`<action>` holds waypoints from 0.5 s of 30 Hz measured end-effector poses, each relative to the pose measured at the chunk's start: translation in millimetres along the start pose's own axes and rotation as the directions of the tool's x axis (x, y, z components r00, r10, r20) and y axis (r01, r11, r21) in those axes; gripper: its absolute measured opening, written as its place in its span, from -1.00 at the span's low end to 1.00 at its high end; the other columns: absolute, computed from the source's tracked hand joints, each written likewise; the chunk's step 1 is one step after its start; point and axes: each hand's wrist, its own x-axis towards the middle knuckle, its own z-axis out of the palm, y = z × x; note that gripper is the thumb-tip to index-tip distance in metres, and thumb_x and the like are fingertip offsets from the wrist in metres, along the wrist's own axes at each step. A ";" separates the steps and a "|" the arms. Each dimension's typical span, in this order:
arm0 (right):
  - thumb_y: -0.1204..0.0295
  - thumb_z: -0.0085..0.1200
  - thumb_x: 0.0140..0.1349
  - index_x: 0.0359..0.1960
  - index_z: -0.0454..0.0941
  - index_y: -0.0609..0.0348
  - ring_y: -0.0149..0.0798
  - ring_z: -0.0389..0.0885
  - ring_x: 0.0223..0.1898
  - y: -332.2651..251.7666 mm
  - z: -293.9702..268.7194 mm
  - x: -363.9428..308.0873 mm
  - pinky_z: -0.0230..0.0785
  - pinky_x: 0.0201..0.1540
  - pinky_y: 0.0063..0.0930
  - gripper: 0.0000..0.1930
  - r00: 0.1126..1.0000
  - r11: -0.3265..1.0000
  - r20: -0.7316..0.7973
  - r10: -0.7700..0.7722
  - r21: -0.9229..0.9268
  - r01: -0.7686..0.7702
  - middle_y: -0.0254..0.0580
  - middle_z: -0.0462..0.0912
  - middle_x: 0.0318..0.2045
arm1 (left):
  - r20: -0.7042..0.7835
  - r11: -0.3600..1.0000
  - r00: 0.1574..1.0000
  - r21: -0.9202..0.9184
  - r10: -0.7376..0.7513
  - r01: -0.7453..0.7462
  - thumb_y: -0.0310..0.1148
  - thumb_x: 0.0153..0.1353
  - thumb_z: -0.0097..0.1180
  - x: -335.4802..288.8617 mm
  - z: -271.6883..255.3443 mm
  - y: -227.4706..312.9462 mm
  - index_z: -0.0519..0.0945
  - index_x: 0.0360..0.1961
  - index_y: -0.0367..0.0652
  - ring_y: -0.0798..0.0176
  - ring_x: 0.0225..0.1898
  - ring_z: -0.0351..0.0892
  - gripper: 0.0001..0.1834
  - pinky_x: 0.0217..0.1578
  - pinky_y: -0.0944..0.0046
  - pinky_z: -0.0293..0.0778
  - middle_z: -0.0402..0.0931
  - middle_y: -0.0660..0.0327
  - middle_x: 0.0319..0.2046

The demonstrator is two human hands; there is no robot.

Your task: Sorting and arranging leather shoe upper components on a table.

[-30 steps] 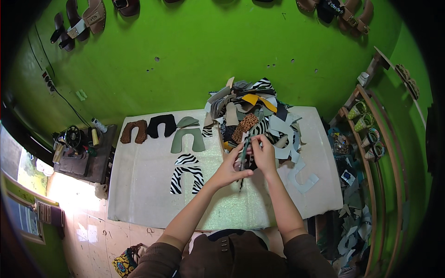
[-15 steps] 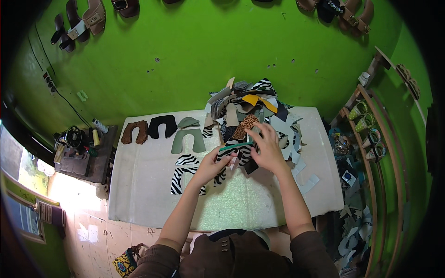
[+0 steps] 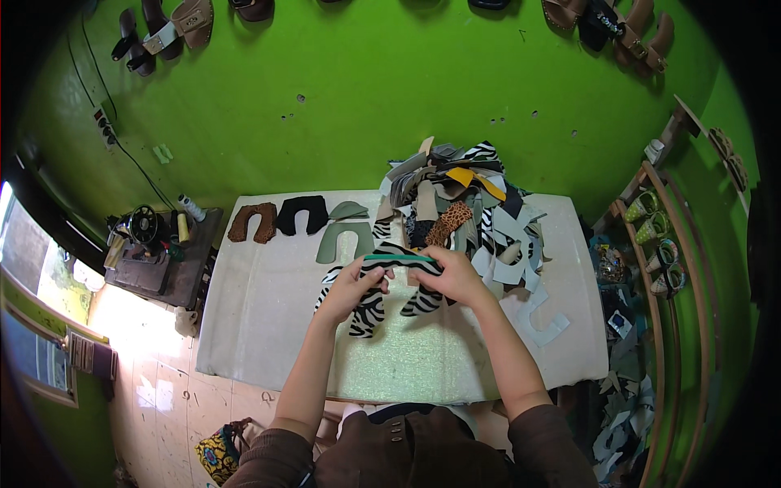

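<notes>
Between my two hands is a zebra-print U-shaped piece (image 3: 368,315), held up over the table with its two legs hanging down. A thin green strip (image 3: 399,258) runs along its upper edge. My left hand (image 3: 351,290) pinches the piece at its left end, and my right hand (image 3: 455,278) grips the other end with the thumb in front. Another zebra-print piece (image 3: 325,281) lies on the table, mostly hidden behind my left hand. Beyond it are a grey-green U-shaped piece (image 3: 332,244), a black one (image 3: 286,218) and a brown one (image 3: 244,224).
A heap of cut scraps (image 3: 415,179), with a leopard-print piece (image 3: 449,224), rises at the back of the pale-covered table (image 3: 260,325). Pale offcuts (image 3: 543,321) lie right of it. A sewing machine (image 3: 144,244) stands left; a wooden rack (image 3: 675,301) with shoes leans right.
The zebra-print piece has been drawn out level between both hands, its legs now hanging plainly. My right hand has come down from near the leopard-print scrap onto the piece's right end.
</notes>
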 end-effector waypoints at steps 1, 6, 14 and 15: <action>0.32 0.23 -0.07 -0.27 0.48 0.18 -0.28 0.53 -0.46 0.6 0.9 0.1 0.35 -0.36 -0.45 -0.67 0.993 0.987 0.023 0.113 0.117 -0.115 -0.19 0.57 -0.48 | -0.059 0.991 0.998 -0.134 0.014 -0.022 -0.32 0.22 -0.04 -0.7 -2.6 -5.9 0.41 -0.25 -0.22 0.47 -0.41 0.42 -0.81 -0.31 0.41 0.43 0.45 0.30 -0.36; 0.50 0.11 0.10 -0.14 0.42 0.27 -0.56 0.45 -0.37 36.5 20.7 -5.9 0.30 -0.35 -0.74 -0.72 0.962 0.806 -0.085 0.260 0.568 -0.168 -0.33 0.54 -0.39 | -0.007 0.914 0.997 -0.399 -0.078 0.069 -0.35 0.24 -0.11 -8.9 6.5 -8.2 0.31 -0.01 -0.30 0.24 -0.27 0.51 -0.67 -0.26 0.28 0.49 0.47 0.13 -0.22; 0.36 0.15 0.02 0.05 0.33 0.02 -0.03 0.39 -0.06 20.6 45.7 -4.9 0.26 -0.02 -0.35 -0.50 0.957 0.999 -0.287 -0.045 0.004 0.048 -0.07 0.39 -0.13 | 0.013 0.958 0.984 -0.226 -0.180 0.178 -0.26 0.30 -0.20 -10.4 -4.1 -11.0 0.35 -0.09 -0.26 0.36 -0.36 0.49 -0.70 -0.30 0.37 0.45 0.49 0.20 -0.30; 0.36 0.15 0.02 0.05 0.33 0.02 -0.03 0.39 -0.06 13.8 45.9 -4.1 0.26 -0.02 -0.35 -0.50 0.958 0.999 -0.283 -0.048 0.005 0.052 -0.07 0.39 -0.13 | 0.007 0.958 0.984 -0.227 -0.179 0.176 -0.26 0.30 -0.20 -11.8 -6.2 -11.0 0.35 -0.09 -0.26 0.36 -0.36 0.49 -0.70 -0.30 0.37 0.45 0.49 0.20 -0.30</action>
